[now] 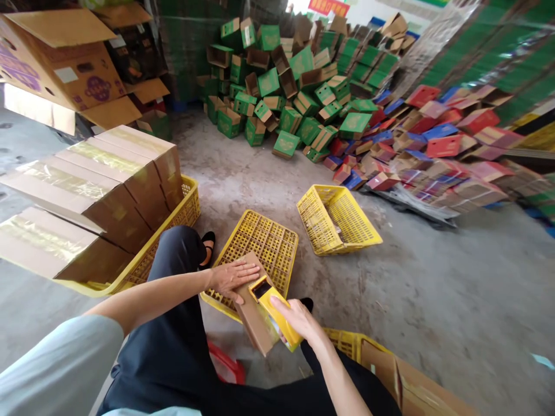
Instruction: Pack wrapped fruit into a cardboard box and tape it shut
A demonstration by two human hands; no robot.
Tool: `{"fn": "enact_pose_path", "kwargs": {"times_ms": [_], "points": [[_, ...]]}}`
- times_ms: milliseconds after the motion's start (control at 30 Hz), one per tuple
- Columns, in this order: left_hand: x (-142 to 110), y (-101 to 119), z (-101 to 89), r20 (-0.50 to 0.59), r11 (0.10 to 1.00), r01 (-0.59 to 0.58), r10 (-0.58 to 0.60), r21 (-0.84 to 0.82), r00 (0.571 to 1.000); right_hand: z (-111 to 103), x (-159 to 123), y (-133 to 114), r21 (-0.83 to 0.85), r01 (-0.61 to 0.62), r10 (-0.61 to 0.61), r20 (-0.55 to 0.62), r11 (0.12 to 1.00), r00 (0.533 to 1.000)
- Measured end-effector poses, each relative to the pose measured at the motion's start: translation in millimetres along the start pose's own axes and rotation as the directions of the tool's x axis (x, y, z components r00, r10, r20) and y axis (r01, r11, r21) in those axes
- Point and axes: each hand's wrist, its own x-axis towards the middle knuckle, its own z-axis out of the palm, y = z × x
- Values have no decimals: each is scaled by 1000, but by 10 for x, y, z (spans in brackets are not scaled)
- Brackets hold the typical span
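From afar I list, lower centre: one long brown cardboard box [254, 320], slanted across a yellow latticed plastic crate [277, 240], presumably for support; left hand [234, 279] spread flat, apparently steadying it; right hand [298, 318] clamped around a yellow, black-mouthed handheld dispenser [267, 301].

Packing area of a warehouse or factory; which of the two cannot be told. Green cartons [268, 82] lie heaped at 12 o'clock and red and blue cartons [444, 147] at 2 o'clock, in quantities beyond those of a home. Behind the latter, also toward 2 o'clock, rise film-wrapped stacks [468, 58]. At 9 o'clock, taped boxes [147, 174] stand in a yellow crate [113, 288]; a second crate [316, 225] lies at 3 o'clock. The floor [411, 277] is bare, grey and stained. A red banner [328, 7] with lettering shows just past 12 o'clock.
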Motion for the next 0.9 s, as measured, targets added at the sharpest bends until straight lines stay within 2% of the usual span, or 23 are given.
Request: {"fn": "enact_pose_path", "kwargs": {"times_ms": [133, 300, 500, 700, 900], "points": [[5, 6, -1, 14, 1000, 14, -14, -22, 1000, -30, -166, 237, 16, -57, 57, -16, 998, 998], [5, 18, -17, 3, 999, 2, -2, -43, 1000, -23, -339, 451, 74, -50, 54, -55, 996, 997], [43, 151, -5, 55, 999, 18, -20, 39, 998, 58, -294, 490, 87, -64, 71, -84, 994, 994], [194, 365, 32, 118, 996, -83, 87, -39, 989, 31, -296, 526, 116, -66, 73, -51, 991, 996], [275, 315, 64, 157, 992, -54, 72, -111, 985, -2, -305, 461, 97, -67, 71, -34, 993, 997]]}}
